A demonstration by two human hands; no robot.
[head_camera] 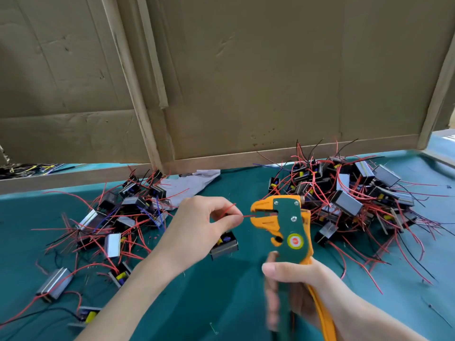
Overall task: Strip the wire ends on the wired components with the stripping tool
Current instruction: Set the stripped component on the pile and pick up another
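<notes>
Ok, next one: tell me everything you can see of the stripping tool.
The stripping tool is a pistol-shaped, plastic-looking hand tool: orange beak-like head, dark green side plate with two silver screws and a round red-and-yellow badge, one green and one orange handle. It is held upright above the teal cloth, head pointing left. The right hand grips its blurred handles; the end of a red wire, pinched by the left hand, sits in its mouth.

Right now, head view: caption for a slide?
Left hand pinches a red wire at the mouth of the stripping tool gripped by the right hand, wired components piled around.
</notes>
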